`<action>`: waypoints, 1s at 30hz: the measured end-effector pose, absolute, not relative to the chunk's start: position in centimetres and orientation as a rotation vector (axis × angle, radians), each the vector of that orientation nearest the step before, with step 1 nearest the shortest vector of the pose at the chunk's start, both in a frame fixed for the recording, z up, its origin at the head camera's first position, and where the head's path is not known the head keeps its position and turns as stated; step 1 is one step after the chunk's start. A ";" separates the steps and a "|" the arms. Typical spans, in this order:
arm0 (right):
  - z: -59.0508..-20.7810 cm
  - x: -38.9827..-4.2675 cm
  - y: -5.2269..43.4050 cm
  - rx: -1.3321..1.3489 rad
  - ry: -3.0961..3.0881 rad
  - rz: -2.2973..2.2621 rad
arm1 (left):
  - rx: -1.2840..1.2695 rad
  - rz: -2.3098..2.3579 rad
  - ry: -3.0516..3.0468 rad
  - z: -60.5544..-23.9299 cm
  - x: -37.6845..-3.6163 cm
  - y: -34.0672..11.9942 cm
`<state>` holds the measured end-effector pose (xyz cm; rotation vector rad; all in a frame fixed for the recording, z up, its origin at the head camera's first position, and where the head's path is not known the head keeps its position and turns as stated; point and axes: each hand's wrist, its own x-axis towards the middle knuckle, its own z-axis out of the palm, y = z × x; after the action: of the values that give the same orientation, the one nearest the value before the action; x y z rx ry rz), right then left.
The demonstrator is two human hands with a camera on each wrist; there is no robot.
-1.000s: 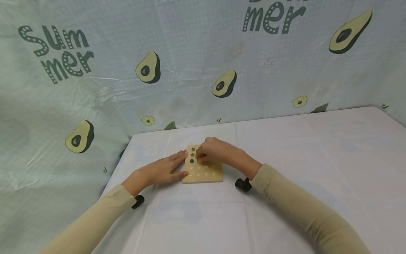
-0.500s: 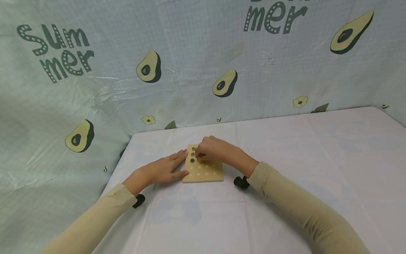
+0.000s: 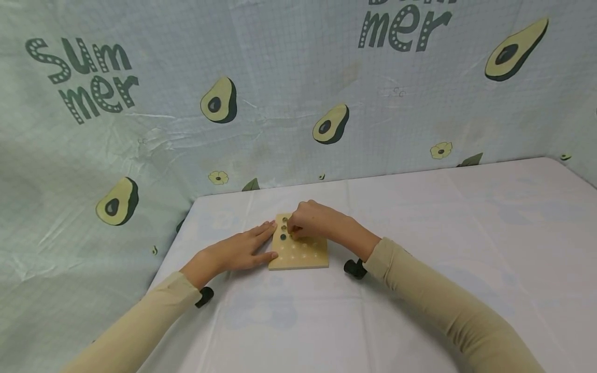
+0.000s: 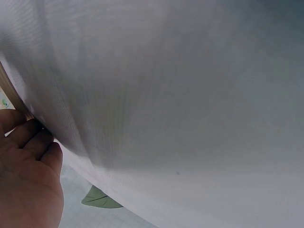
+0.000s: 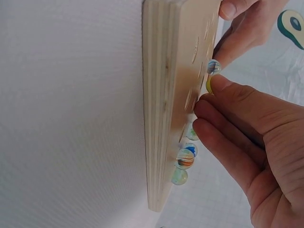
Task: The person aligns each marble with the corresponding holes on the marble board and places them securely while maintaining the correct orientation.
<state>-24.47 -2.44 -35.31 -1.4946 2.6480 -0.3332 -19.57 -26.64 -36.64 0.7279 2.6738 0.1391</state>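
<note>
Pinching a yellow marble (image 5: 209,84) in your right hand (image 3: 313,221), fingertips (image 5: 222,84) curled onto it, right at the wooden peg board (image 3: 298,254) face. Board lies flat on the white table (image 3: 420,269), near its back-left corner. Your left hand (image 3: 235,252) rests flat against the board's left edge, fingers (image 3: 263,229) straight, gripping nothing. Glass marbles (image 5: 184,159) already sit in the board's left column; another marble (image 5: 213,66) is just beside the yellow one.

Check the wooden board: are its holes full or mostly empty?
Mostly empty. The wooden board lies flat with a few marbles seated along its left column; the other holes in view are bare.
</note>
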 end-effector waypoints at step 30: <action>-34.3 -23.0 1.0 -1.445 2.665 -0.417 | 0.730 0.104 2.677 -36.3 -20.0 -25.7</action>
<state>-23.00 0.97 -34.27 -1.4455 2.6652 -0.4172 -20.02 -25.72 -36.29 0.7303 2.6773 0.1039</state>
